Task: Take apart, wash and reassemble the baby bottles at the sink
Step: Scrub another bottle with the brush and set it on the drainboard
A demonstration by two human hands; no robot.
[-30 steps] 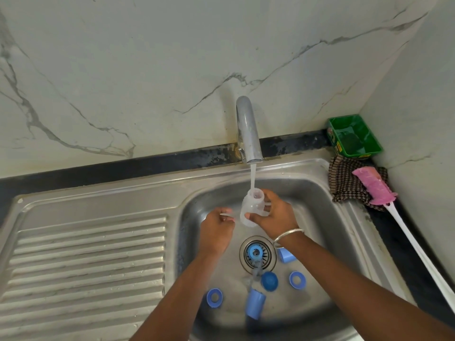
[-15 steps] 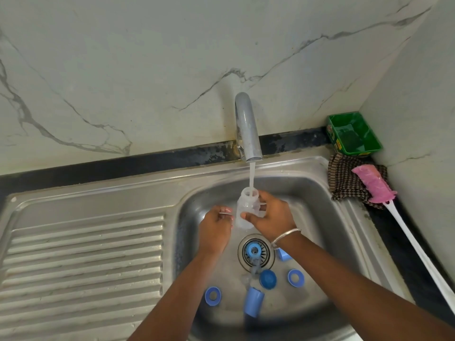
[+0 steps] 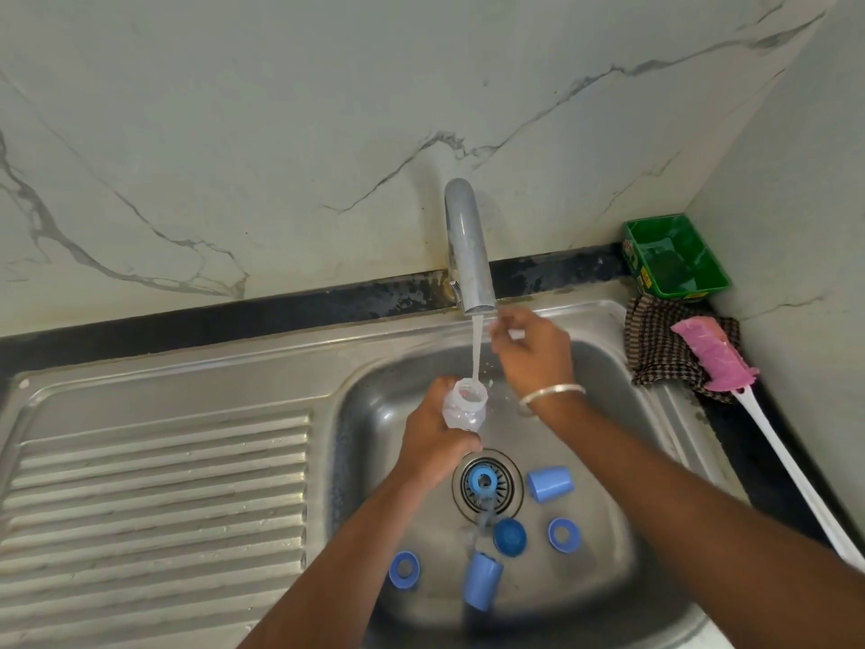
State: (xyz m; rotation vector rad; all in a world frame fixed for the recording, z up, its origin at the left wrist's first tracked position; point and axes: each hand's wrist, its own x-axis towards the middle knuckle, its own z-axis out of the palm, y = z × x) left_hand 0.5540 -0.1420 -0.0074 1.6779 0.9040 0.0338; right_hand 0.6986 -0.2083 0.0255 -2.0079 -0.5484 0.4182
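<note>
Sink (image 3: 608, 320): steel basin with ribbed drainboard off to the left of the left fingers; wet, parts scattered on its floor.
Tap (image 3: 468, 245): running, stream falling just left of the right fingers and into the bottle mouth.
Brush (image 3: 716, 356): pink-headed, long white handle, lying on a checked cloth (image 3: 655, 348) on the counter well to the right of the right fingers; within reach, nothing blocking it.
Green tray (image 3: 674, 255): in the corner, beyond the cloth, well apart from both hands.
Left hand (image 3: 435, 437): curled round the lower body of the bottle, holding it upright under the stream, above the drain.
Right hand (image 3: 533, 348): raised beside the spout, fingers (image 3: 503, 332) loosely bent, apparently pinching something small and pale; too blurred to name.
Bottle (image 3: 465, 407): clear, small, open-mouthed, filling. Judged light but gaining weight with water, stiff, slick when wet; best held round the body, as here, mouth kept clear.
Blue caps (image 3: 550, 483): two, lying on their sides below the left fingers.
Blue rings (image 3: 563, 535): a few, one sitting on the drain strainer; judged light, slippery, liable to drift toward the drain.
</note>
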